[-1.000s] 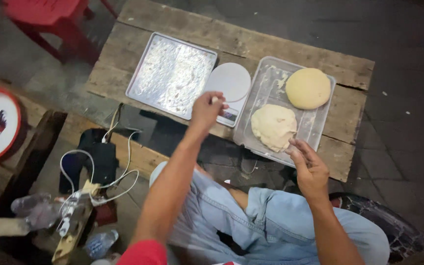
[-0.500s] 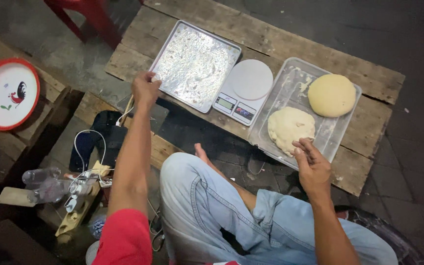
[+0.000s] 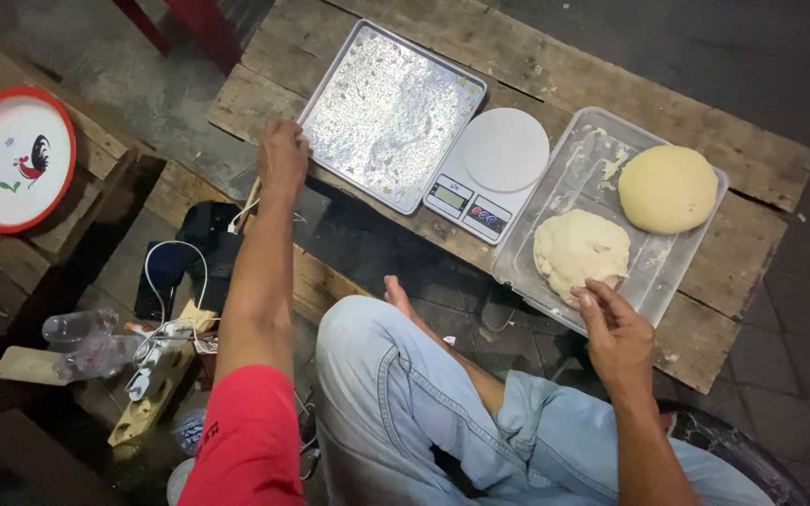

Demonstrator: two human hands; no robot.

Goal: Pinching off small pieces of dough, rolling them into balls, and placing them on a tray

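While tub (image 3: 555, 169) holds dough (image 3: 580, 251), tray (image 3: 391, 112) floured

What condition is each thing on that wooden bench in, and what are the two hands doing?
Metal tray: floured, no dough on it.
Scale: nothing on its platter.
Plastic tub: holds two dough lumps.
Left hand: grips the tray's corner.
Right hand: at the tub's near edge, by the rough dough.
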